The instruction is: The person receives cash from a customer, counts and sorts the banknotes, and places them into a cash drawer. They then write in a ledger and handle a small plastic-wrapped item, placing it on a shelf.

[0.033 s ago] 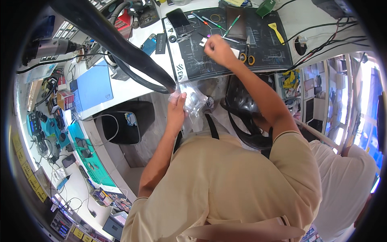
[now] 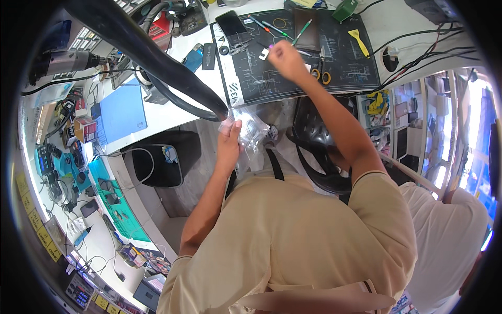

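Observation:
My left hand (image 2: 229, 149) is closed on a clear plastic bag (image 2: 250, 128), thumb on top, below the front edge of the desk. Glossy creases and faint pinkish print show on the bag; its contents cannot be made out. Over the black printed work mat (image 2: 334, 81), my right hand (image 2: 286, 58) has its fingers curled together. What they hold, if anything, is hidden. A small white piece (image 2: 264, 54) lies just left of those fingers. Scissors (image 2: 321, 70) with orange-rimmed handles rest right of the hand, and a green pencil (image 2: 302, 32) lies beyond it.
A thick black tube (image 2: 157, 57) slants down close to the bag. At the mat's far side are a phone (image 2: 232, 25), a brown wallet-like case (image 2: 306, 29) and a yellow scraper (image 2: 358, 43). A black chair (image 2: 321, 131) stands below; a person in white (image 2: 444, 235) is at right.
My right hand has shifted very slightly right, uncovering more of the small white piece at its left. My left hand and the bag stay where they were.

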The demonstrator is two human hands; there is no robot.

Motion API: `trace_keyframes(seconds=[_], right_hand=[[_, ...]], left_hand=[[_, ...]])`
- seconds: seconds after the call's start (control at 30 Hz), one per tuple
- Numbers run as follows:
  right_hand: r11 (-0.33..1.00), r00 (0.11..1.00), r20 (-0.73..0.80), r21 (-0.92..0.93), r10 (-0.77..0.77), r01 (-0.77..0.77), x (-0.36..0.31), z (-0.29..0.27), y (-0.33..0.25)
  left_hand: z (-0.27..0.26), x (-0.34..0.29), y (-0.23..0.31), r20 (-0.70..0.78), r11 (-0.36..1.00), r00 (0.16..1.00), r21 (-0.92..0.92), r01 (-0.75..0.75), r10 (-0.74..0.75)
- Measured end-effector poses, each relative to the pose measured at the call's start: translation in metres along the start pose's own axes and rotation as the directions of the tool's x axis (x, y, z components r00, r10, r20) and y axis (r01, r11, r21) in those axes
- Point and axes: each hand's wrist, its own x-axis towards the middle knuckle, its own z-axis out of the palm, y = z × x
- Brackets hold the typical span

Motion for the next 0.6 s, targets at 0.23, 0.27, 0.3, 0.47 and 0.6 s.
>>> trace_keyframes(seconds=[0.23,0.27,0.3,0.47,0.6], right_hand=[[0.387,0.896,0.142,0.866,0.42,-0.318,0.042,-0.045,-0.006],[0.352,0.882,0.158,0.875,0.444,-0.333,0.043,-0.049,-0.007],[0.338,0.881,0.15,0.884,0.449,-0.322,0.038,-0.054,-0.007],[0.384,0.898,0.032,0.897,0.438,-0.219,0.002,-0.099,0.013],[0.41,0.751,0.073,0.801,0.656,-0.436,-0.043,-0.128,0.029]], left_hand=[[0.004,0.008,-0.001,0.005,1.0,1.0,0.019,0.005,-0.005],[0.005,0.01,-0.001,0.001,1.0,1.0,0.01,-0.005,0.005],[0.007,0.01,-0.002,-0.001,1.0,1.0,0.001,-0.013,0.013],[0.006,0.013,-0.008,-0.042,0.998,0.997,-0.014,-0.059,0.059],[-0.001,0.019,-0.017,-0.048,0.998,0.997,-0.017,-0.065,0.064]])
